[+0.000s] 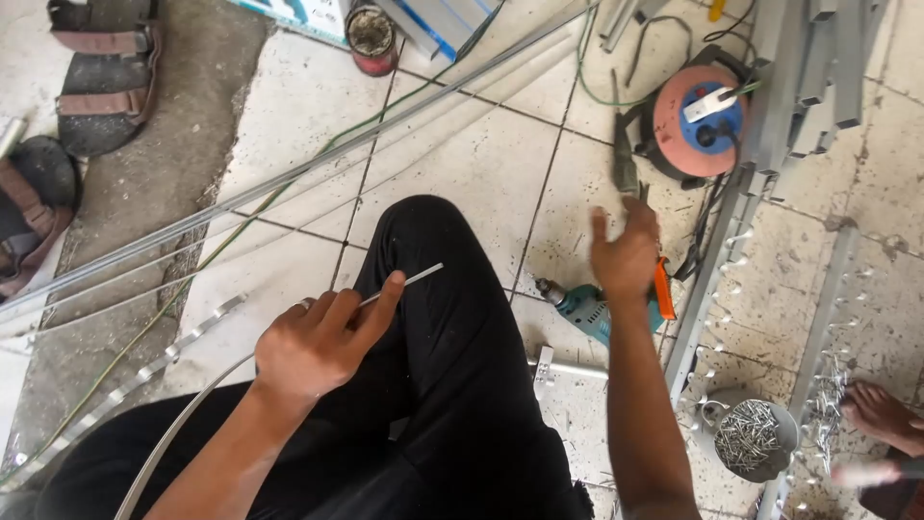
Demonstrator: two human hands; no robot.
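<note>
Metal work on a dirty tiled floor.
A thin metal strip is gripped by the left hand; the right hand is held open above a teal drill.

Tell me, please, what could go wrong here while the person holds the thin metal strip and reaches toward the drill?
1. The thin metal strip in the left hand lies across the knee; its end may scratch the leg.
2. The right hand hovers above the drill, whose bit looks exposed.
3. The bowl of nails sits near a bare foot; spilled nails could injure it.
</note>
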